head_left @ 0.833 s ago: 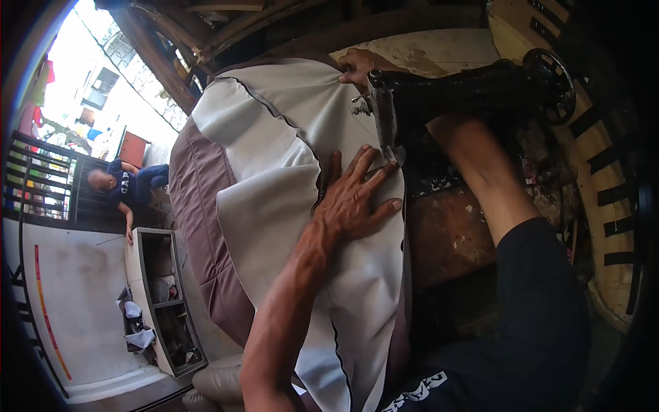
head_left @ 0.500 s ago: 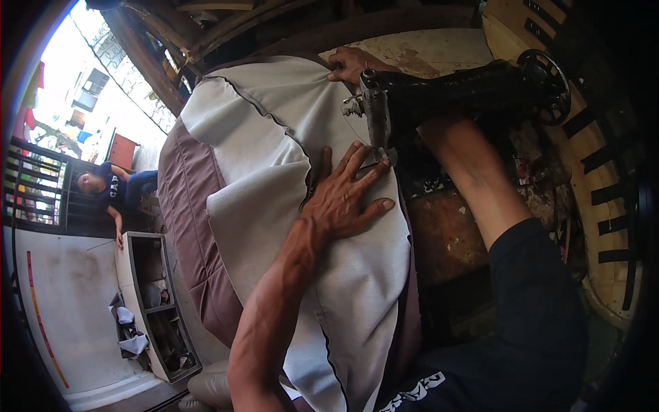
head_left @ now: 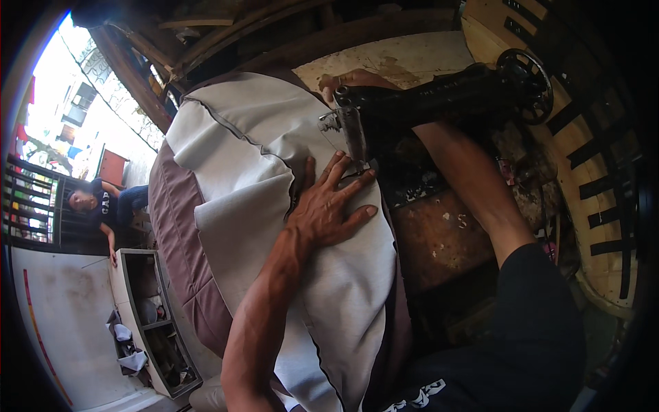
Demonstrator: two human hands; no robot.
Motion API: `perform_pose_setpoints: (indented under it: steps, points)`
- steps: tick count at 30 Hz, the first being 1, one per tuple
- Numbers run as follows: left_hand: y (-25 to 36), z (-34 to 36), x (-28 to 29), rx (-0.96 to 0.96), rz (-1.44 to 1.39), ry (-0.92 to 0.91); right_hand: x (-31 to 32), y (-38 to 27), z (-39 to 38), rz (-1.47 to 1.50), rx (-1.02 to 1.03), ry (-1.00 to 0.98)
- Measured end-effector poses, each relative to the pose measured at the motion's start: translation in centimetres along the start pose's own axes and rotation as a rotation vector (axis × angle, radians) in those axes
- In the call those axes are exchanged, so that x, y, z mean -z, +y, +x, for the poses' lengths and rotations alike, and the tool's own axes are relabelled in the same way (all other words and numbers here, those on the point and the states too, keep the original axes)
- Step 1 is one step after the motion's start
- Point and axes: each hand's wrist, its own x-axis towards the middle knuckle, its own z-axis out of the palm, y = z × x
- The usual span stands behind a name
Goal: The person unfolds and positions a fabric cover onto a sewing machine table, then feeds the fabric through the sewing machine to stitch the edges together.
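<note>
A large sewn piece of fabric [head_left: 254,185], pale grey on its upturned side with dark seam edges, lies under the head of a black sewing machine [head_left: 419,93]. A mauve part [head_left: 178,226] of it shows along the left. My left hand [head_left: 329,209] rests open on the grey side, fingers spread, fingertips close to the presser foot [head_left: 362,165]. My right forearm passes beneath the machine's arm. Beyond the machine head, my right hand [head_left: 347,79] has its fingers curled at the fabric's far edge; the machine hides part of this hand.
The machine's handwheel [head_left: 525,86] stands at its right end. Below it is a worn brown table surface [head_left: 439,233]. A slatted pale frame [head_left: 590,178] curves along the right. At the left, a person [head_left: 106,202] sits beside an open-fronted cabinet [head_left: 154,309].
The whole view has shifted, so machine, fabric and both hands appear farther left and a little lower. My left hand keeps its flat, spread pose beside the presser foot.
</note>
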Motion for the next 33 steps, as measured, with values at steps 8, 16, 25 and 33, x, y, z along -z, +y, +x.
perform_pose_setpoints:
  steps: [8,16,25,33]
  points:
    - [-0.4,-0.6,0.2,0.003,0.000,0.024,-0.7,2.3,-5.9,0.575,0.023,0.104]
    - [0.5,-0.2,0.4,-0.009,0.033,0.053,-1.9,3.3,-9.0,-0.294,-0.038,0.218]
    - [5.8,-0.9,-0.9,0.208,0.217,0.079,-6.4,0.9,-12.9,-0.522,0.105,0.225]
    - [5.1,-2.2,-4.1,0.294,0.067,0.213,-6.5,0.8,-15.3,-0.353,0.199,0.271]
